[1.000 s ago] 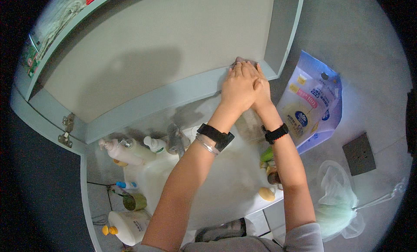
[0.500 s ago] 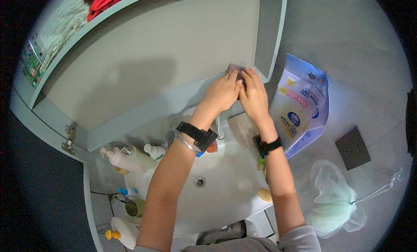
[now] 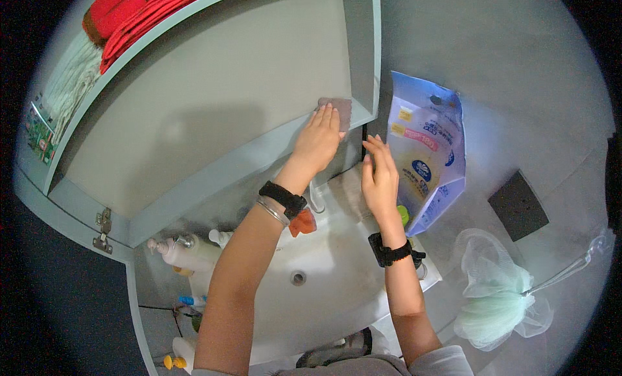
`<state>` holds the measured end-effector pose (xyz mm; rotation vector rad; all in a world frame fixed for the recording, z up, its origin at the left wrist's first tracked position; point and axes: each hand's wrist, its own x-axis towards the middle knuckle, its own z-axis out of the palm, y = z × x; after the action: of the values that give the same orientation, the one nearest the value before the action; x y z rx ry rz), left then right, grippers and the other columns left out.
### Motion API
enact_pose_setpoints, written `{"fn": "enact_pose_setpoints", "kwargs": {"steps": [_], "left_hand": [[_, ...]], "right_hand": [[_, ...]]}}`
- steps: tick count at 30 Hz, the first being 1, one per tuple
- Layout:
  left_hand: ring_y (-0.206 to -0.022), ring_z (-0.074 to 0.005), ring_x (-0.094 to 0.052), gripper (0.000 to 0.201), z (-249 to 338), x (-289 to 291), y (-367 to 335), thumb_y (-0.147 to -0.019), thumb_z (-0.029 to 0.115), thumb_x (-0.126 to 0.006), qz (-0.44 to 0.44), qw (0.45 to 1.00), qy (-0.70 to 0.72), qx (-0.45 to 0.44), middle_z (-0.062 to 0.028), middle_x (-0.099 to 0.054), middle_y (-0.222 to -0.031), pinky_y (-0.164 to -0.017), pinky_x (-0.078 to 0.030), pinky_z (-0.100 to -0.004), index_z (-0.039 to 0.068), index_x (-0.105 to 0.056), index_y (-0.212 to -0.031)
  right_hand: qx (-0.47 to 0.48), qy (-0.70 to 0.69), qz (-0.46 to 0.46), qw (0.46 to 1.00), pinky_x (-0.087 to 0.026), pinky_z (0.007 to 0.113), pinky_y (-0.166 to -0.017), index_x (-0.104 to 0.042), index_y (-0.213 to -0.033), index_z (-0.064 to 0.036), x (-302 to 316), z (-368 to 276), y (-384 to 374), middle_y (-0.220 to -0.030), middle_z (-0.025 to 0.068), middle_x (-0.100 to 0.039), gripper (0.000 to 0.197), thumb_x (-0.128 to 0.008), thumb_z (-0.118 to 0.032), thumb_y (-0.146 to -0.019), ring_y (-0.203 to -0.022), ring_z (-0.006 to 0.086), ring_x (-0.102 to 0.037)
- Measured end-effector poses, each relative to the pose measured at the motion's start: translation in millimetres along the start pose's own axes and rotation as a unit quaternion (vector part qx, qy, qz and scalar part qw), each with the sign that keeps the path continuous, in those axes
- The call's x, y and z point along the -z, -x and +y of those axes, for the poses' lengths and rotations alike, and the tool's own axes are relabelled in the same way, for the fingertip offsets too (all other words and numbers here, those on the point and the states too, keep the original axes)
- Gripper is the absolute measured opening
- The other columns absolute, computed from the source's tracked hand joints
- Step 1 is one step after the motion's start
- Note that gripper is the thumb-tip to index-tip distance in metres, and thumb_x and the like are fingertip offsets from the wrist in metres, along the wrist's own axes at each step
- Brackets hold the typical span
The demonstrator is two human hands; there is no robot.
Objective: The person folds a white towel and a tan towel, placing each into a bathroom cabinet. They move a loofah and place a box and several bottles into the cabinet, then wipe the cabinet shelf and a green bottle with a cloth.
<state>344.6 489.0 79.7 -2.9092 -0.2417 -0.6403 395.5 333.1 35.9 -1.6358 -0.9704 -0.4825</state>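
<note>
My left hand (image 3: pixel 319 139) reaches into the open cabinet. Its fingers lie flat on a small brownish-grey cloth (image 3: pixel 345 114), spread near the right end of the cabinet's bottom ledge (image 3: pixel 285 139). Part of the cloth is hidden under the fingers. My right hand (image 3: pixel 380 180) is raised in front of the cabinet's lower right corner, between the ledge and a blue-and-white plastic package (image 3: pixel 427 149) on the wall. Nothing is in it, and its fingers are extended and slightly bent.
Below my arms is a white washbasin (image 3: pixel 337 266) with a faucet (image 3: pixel 316 200). Pump bottles (image 3: pixel 188 251) stand at its left. Red folded fabric (image 3: pixel 139 23) lies on the upper shelf. A mint bath puff (image 3: pixel 495 301) and a dark socket plate (image 3: pixel 519 205) are on the right wall.
Both hands were together on the bunched cloth. My right hand has let go and drawn back toward me, while the cloth now lies spread under my left fingers. The view has shifted slightly.
</note>
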Motion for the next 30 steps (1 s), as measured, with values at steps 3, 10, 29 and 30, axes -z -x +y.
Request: {"fn": "enact_pose_setpoints", "kwargs": {"steps": [3, 10, 29, 30], "left_hand": [[-0.126, -0.0352, -0.031, 0.049, 6, -5, -12, -0.092, 0.026, -0.042, 0.007, 1.000, 0.017, -0.008, -0.0269, -0.035, -0.132, -0.105, -0.026, -0.0403, -0.010, -0.035, -0.123], [-0.126, -0.0360, -0.032, 0.050, 18, -21, -42, -0.092, 0.027, -0.039, 0.002, 0.999, 0.038, 0.019, -0.0276, -0.035, -0.131, -0.106, -0.025, -0.0401, -0.011, -0.034, -0.125], [-0.114, -0.0283, -0.050, 0.040, 42, -23, -34, -0.079, 0.011, -0.050, 0.104, 0.992, -0.073, 0.010, -0.0211, -0.051, -0.120, -0.094, -0.041, -0.0330, -0.007, -0.048, -0.115], [-0.113, -0.0280, -0.050, 0.040, 47, -22, -32, -0.078, 0.010, -0.049, 0.106, 0.991, -0.076, 0.009, -0.0209, -0.051, -0.120, -0.094, -0.042, -0.0328, -0.007, -0.048, -0.114]], "right_hand": [[-0.008, 0.002, 0.004, 1.000, -0.037, 0.043, -0.097, -0.056, -0.102, 0.0005, 7, 3, -6, -0.114, 0.0182, -0.054, 0.023, -0.047, -0.003, -0.081, -0.110, 0.0353, -0.049], [-0.026, -0.023, 0.002, 0.999, -0.041, 0.040, -0.091, -0.056, -0.102, 0.0009, 15, 13, -12, -0.113, 0.0196, -0.054, 0.023, -0.047, -0.003, -0.081, -0.106, 0.0359, -0.051], [-0.013, -0.049, -0.001, 0.999, -0.043, 0.039, -0.085, -0.056, -0.099, 0.0017, 42, 1, -2, -0.107, 0.0191, -0.055, 0.022, -0.046, 0.001, -0.079, -0.098, 0.0360, -0.054], [-0.016, -0.053, -0.003, 0.998, -0.043, 0.039, -0.085, -0.056, -0.099, 0.0017, 43, -1, -2, -0.107, 0.0192, -0.055, 0.022, -0.046, 0.001, -0.079, -0.098, 0.0360, -0.054]]}}
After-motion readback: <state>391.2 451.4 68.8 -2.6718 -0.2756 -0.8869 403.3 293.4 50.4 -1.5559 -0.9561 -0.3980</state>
